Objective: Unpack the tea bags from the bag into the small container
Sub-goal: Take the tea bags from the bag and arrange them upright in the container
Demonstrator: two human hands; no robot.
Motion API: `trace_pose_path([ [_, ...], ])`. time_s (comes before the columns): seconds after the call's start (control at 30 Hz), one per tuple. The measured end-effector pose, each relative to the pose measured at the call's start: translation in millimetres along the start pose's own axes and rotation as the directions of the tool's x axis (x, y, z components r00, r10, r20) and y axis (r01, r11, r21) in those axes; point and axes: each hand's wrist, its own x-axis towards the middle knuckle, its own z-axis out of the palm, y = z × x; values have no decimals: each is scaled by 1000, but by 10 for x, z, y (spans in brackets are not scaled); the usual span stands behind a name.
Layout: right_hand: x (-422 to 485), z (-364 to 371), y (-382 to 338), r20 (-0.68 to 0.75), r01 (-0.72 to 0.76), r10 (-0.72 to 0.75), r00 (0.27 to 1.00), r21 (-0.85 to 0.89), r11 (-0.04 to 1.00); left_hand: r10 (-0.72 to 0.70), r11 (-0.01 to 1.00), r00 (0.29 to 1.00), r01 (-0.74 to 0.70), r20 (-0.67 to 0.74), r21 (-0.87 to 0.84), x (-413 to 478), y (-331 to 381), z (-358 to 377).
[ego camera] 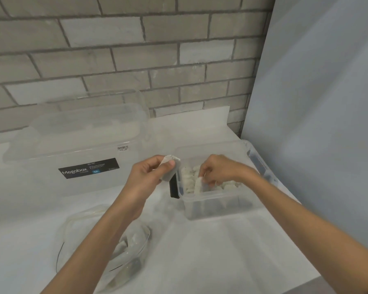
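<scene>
Tea bag [170, 167] pinched, left hand [148, 176] | right hand [219, 171] in small container [217, 203], probably gripping another

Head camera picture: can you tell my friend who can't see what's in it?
A person's right hand tucks a tea bag into a small clear container, while the left hand holds another tea bag. A clear plastic bag lies nearer on the white counter.

White tea bags [189, 179]; clear small container [217, 205]; grey brick wall [115, 49].
</scene>
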Motion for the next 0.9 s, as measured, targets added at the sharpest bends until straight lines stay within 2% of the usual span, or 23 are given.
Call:
trace_pose_path([
  [0.1, 151, 182, -71, 114, 11, 8, 993, -167, 986, 1, 999, 1000, -1, -8, 37, -37, 9, -33],
  [0.2, 236, 305, -109, 167, 35, 10, 986, -268, 963, -8, 1000, 1000, 8, -18, 24, -70, 14, -73],
  [0.37, 257, 374, -133, 186, 42, 24, 982, -344, 938, -33, 997, 999, 36, -40, 65, -93, 3, -108],
  [0.47, 252, 345, -133, 163, 59, -3, 987, -341, 938, 0, 991, 1000, -1, 5, 132, -84, 61, -41],
  [0.57, 121, 133, -158, 91, 41, -23, 996, -201, 979, 107, 969, 992, -119, 69, 215, -20, 209, 70],
  [0.67, -89, -190, -118, -102, 68, -75, 992, -69, 995, 232, 929, 969, -248, 90, 276, 121, 397, 175],
  [0.77, -305, -444, -3, -287, 71, -68, 955, 0, 997, 323, 867, 936, -352, 142, 352, 273, 539, 329],
  [0.83, -415, -538, 99, -361, 52, -46, 931, 5, 999, 332, 795, 918, -396, 217, 460, 362, 555, 470],
  [0.9, -510, -572, 194, -396, 32, -22, 918, 20, 999, 261, 706, 907, -412, 330, 576, 450, 505, 611],
])
